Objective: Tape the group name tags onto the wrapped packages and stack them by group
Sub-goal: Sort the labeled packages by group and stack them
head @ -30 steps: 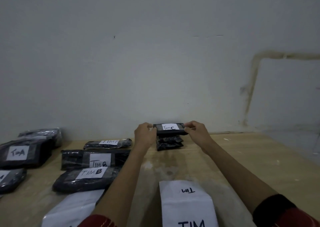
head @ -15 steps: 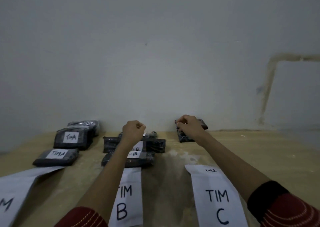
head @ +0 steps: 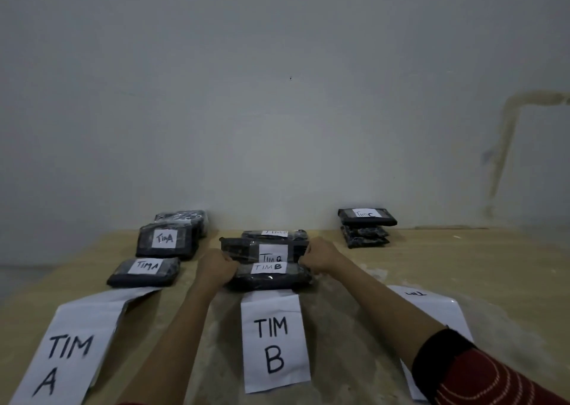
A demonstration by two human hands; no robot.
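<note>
We're stacking group B: left hand (head: pixel 216 269) and right hand (head: pixel 320 255) curl round the ends of the front pack (head: pixel 271 276), just behind the B sheet (head: pixel 274 340). Next, we reckon, a level lift onto the pack behind (head: pixel 239 247).

Dim, flat, grey light throughout. Small glints on the wrapped package (head: pixel 271 278) just beyond the TIM B sheet (head: pixel 274 343). Soft shadow left of the sheet. Far left of it, lettering smears and straight edges bow.
</note>
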